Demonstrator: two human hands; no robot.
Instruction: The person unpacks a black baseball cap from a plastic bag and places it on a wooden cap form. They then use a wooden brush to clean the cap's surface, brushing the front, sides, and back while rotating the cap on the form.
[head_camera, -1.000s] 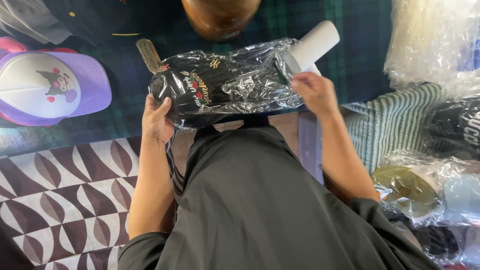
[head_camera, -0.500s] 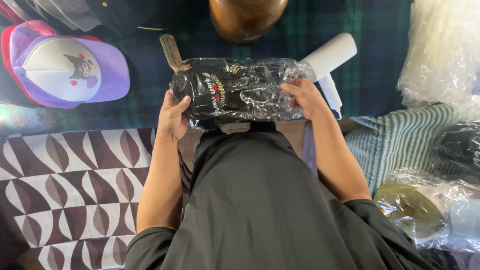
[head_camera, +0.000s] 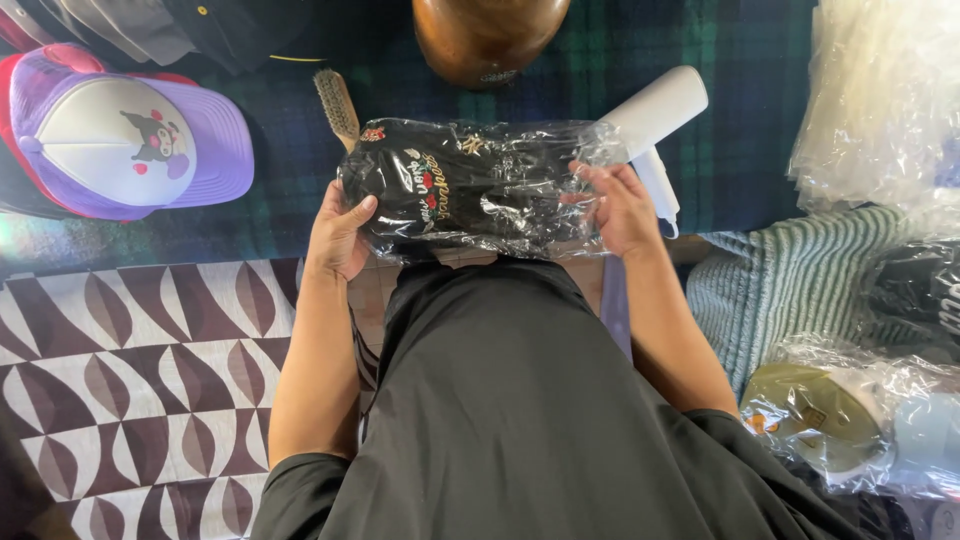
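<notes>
Gripping a bagged black cap (head_camera: 470, 185) at both ends, the left hand (head_camera: 338, 235) and right hand (head_camera: 622, 210) have fingers clamped on its clear plastic. It hangs above the plaid desk (head_camera: 760, 90), beside a brush (head_camera: 337, 103) and white steamer (head_camera: 655, 115).

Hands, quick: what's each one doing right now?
Left hand: closed on one end of the bagged black cap.
Right hand: gripping the cap's other end through the plastic.
</notes>
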